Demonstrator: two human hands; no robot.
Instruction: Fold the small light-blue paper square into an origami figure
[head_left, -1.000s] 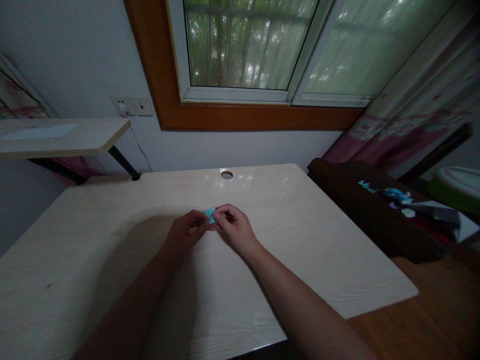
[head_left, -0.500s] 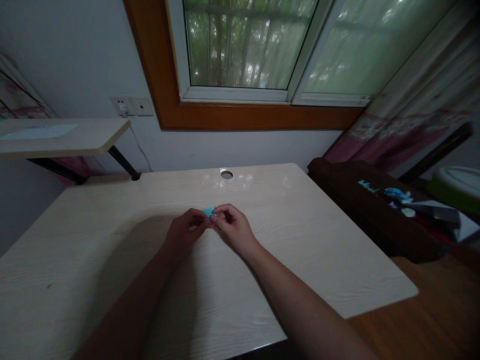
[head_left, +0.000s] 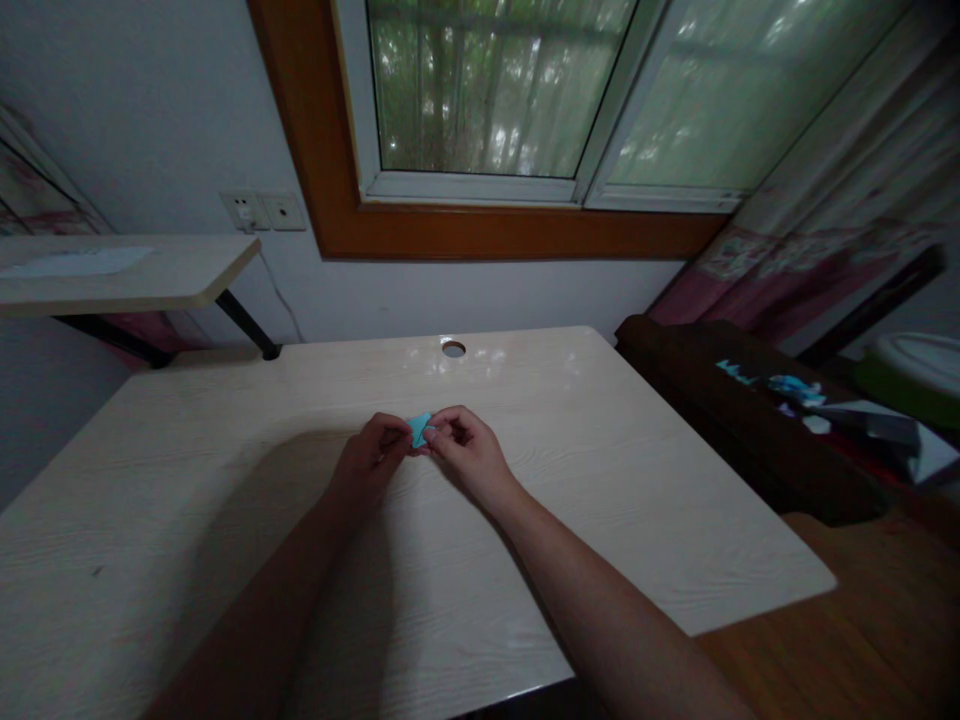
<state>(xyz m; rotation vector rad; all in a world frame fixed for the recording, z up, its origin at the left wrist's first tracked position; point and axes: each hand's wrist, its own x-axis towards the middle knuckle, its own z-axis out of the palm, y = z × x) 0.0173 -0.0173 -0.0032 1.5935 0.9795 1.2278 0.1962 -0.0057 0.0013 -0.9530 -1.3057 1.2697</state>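
Between my fingertips is a small piece of folded turquoise paper, just above the middle of the pale wood-grain table. My left hand pinches its left side with thumb and forefinger. On the opposite side, my right hand grips it with the thumb across the front. Fingers cover both ends of the paper, so its full shape is hidden. Both forearms reach in from the near edge.
A raised shelf on black legs stands at the table's back left, with a white sheet on it. A round cable hole lies near the back edge. To the right, a dark wooden piece of furniture bears turquoise scraps and other items.
More of the turquoise paper's front shows now. The left fingers have drawn slightly left and the right fingers shifted a little; both hands keep hold.
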